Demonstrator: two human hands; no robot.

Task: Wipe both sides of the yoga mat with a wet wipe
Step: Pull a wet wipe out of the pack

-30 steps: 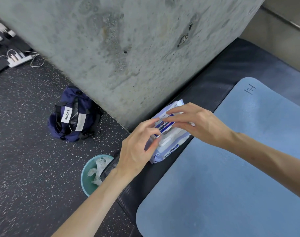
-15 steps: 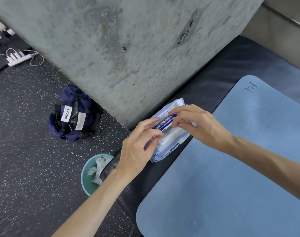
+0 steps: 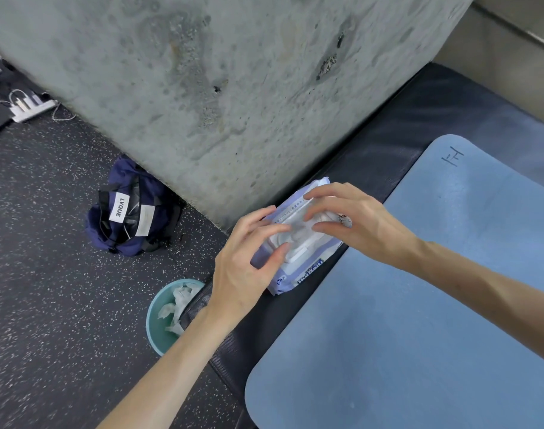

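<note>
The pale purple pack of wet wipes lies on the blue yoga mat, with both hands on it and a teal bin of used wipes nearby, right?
Not quite. The head view shows the pale purple pack of wet wipes lying on the black ribbed floor mat, beside the blue yoga mat, not on it. Both hands, left and right, are on it, and the teal bin of used wipes is nearby.

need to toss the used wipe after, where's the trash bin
The teal bin sits on the speckled floor at lower left of the head view, against the black mat's corner, just below the left hand.
</note>
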